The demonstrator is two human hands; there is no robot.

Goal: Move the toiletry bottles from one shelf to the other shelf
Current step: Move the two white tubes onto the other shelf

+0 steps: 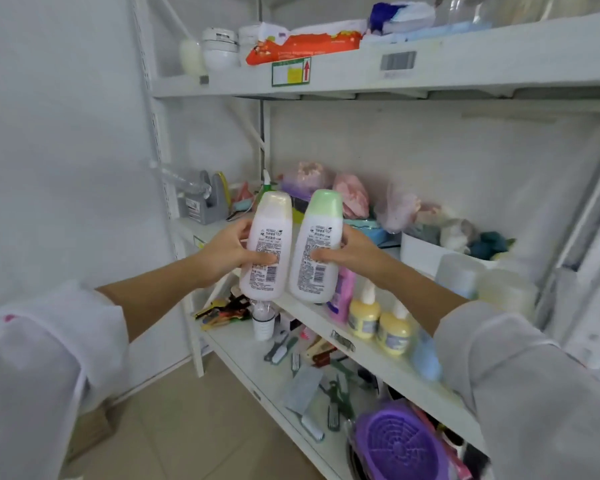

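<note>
Both bottles (264, 247) (317, 247) held upright (caps up, labels facing).

The left hand (226, 252) grips a cream-capped bottle (264, 249), the right hand (352, 252) a green-capped bottle (317, 251), side by side before the middle shelf (378, 355).

A purple strainer (400, 445) lies on the lowest shelf; left of it, combs and brushes (284, 348); far above it, an orange packet (302, 48); a grey tape dispenser (205, 202) up-left.

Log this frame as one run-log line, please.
left hand: holds cream-capped bottle | right hand: holds green-capped bottle | both upright, side by side before middle shelf | neither placed yet
</note>
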